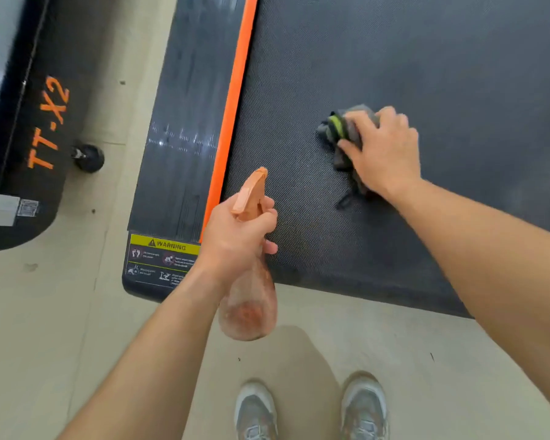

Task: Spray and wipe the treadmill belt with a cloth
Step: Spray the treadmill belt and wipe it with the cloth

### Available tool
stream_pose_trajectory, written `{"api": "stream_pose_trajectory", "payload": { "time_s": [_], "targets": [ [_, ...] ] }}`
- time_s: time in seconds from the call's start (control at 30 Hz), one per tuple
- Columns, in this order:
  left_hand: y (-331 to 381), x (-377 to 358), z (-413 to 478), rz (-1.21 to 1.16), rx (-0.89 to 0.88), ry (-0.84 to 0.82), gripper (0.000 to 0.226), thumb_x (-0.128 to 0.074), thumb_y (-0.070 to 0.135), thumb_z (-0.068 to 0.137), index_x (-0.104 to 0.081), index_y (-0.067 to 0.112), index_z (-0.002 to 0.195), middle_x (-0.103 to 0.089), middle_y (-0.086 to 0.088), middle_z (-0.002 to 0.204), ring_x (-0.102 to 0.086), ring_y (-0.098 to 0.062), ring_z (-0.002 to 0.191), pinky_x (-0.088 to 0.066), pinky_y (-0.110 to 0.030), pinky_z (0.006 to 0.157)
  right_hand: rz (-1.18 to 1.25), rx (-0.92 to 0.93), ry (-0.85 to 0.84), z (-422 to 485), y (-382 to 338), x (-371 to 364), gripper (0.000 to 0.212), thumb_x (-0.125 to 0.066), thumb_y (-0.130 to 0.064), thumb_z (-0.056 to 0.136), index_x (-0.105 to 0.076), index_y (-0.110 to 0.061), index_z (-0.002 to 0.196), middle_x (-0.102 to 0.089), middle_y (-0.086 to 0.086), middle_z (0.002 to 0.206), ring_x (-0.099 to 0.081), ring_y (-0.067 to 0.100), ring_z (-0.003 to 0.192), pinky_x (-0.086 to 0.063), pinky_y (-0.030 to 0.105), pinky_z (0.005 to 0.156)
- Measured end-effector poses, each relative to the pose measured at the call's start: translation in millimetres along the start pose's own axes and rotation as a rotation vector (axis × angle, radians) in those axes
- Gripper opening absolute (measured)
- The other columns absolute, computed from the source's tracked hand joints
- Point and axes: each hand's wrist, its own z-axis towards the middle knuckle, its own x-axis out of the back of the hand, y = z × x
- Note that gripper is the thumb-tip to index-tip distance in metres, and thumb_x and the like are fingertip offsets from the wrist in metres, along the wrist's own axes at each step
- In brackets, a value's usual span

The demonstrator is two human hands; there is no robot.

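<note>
Left grip [235, 238] holds bottle [251, 308], right grip [385, 150] clutches cloth [336, 126].

Black textured belt [394, 58], orange side stripe [235, 100], grey-and-lime cloth [340, 125], translucent orange spray bottle [251, 300]

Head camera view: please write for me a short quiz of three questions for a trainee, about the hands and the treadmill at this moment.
1. True or false: the left hand grips the spray bottle.
2. Which thing does the right hand hold down on the treadmill belt? A: a sponge. B: a grey cloth. C: a brush.
3. Fill in the missing word: the strip along the left edge of the belt is ____ in colour.

Key: 1 true; 2 B; 3 orange.
</note>
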Motion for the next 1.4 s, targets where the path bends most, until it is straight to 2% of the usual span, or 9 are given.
{"api": "stream_pose_trajectory", "payload": {
  "time_s": [0.1,0.3,0.53,0.63,0.83,0.9,1.07,1.27,1.4],
  "targets": [
    [-3,2,-3,-0.008,-0.012,0.0,0.041,-0.063,-0.004,0.093,-0.064,0.037,0.087,-0.067,-0.006,0.096,-0.064,-0.012,0.058,-0.062,-0.047,0.071,0.012,-0.115,0.015,-35,-27,-4,0.039,-0.057,-0.049,0.093,-0.056,-0.027,0.125,-0.052,0.019,0.113,-0.051,0.04,0.098,-0.041,0.049,0.079],
    [-1,-4,-16,-0.035,-0.031,-0.013,0.05,-0.061,-0.005,0.094,-0.066,0.044,0.096,-0.067,0.001,0.092,-0.061,-0.009,0.064,-0.061,-0.037,0.063,0.159,0.588,-0.197,-177,-60,13,0.028,-0.057,-0.029,0.094,-0.064,-0.032,0.12,-0.055,0.009,0.093,-0.048,0.029,0.076,-0.038,0.042,0.067],
    [-5,-24,-19,-0.001,-0.018,-0.046,0.044,-0.061,-0.004,0.094,-0.066,0.04,0.087,-0.068,0.001,0.093,-0.062,-0.011,0.064,-0.061,-0.035,0.065,0.017,-0.306,-0.017,-85,53,23,0.043,-0.057,-0.046,0.095,-0.052,-0.028,0.133,-0.05,0.02,0.113,-0.05,0.041,0.1,-0.043,0.05,0.081],
    [-3,-35,-21,-0.013,0.005,-0.043,0.04,-0.069,0.007,0.085,-0.073,0.046,0.08,-0.07,0.004,0.092,-0.064,-0.01,0.063,-0.061,-0.039,0.069,0.018,-0.238,-0.018,-136,4,20,0.037,-0.064,-0.042,0.09,-0.059,-0.028,0.124,-0.051,0.015,0.103,-0.05,0.036,0.089,-0.041,0.047,0.073],
    [7,-57,-29,0.078,-0.001,-0.12,0.035,-0.063,0.019,0.07,-0.074,0.051,0.078,-0.073,0.002,0.09,-0.066,-0.013,0.07,-0.061,-0.038,0.069,0.166,0.381,-0.206,-216,-21,29,0.036,-0.065,-0.03,0.087,-0.061,-0.033,0.123,-0.054,0.008,0.097,-0.048,0.029,0.081,-0.037,0.042,0.069],
    [6,-66,-29,0.121,-0.02,-0.143,0.035,-0.067,0.01,0.078,-0.074,0.045,0.083,-0.073,-0.003,0.093,-0.064,-0.021,0.069,-0.058,-0.028,0.059,0.143,0.242,-0.175,-195,1,32,0.032,-0.063,-0.034,0.092,-0.06,-0.032,0.123,-0.052,0.009,0.098,-0.049,0.031,0.082,-0.039,0.042,0.069],
    [4,-95,-34,0.195,-0.056,-0.179,0.034,-0.06,-0.006,0.092,-0.07,0.026,0.093,-0.072,-0.011,0.101,-0.062,-0.027,0.072,-0.047,-0.014,0.046,0.112,-0.679,-0.053,-152,70,44,0.037,-0.059,-0.042,0.096,-0.052,-0.029,0.13,-0.048,0.013,0.114,-0.049,0.037,0.099,-0.043,0.049,0.083],
    [7,-147,-50,0.207,-0.057,-0.258,0.042,-0.061,-0.004,0.09,-0.068,0.038,0.089,-0.072,-0.004,0.096,-0.063,-0.02,0.069,-0.057,-0.024,0.058,0.303,-0.272,-0.182,-263,28,60,0.038,-0.07,-0.033,0.089,-0.056,-0.028,0.123,-0.045,0.008,0.097,-0.049,0.033,0.083,-0.048,0.044,0.068],
    [-3,-188,-62,0.264,0.019,-0.355,0.017,-0.069,0.008,0.082,-0.073,0.016,0.096,-0.071,-0.004,0.093,-0.062,-0.016,0.073,-0.058,-0.025,0.06,0.413,-0.451,-0.198,-353,23,83,0.049,-0.075,-0.025,0.086,-0.051,-0.027,0.129,-0.049,0.006,0.098,-0.053,0.029,0.083,-0.053,0.047,0.07]
  ]
}}
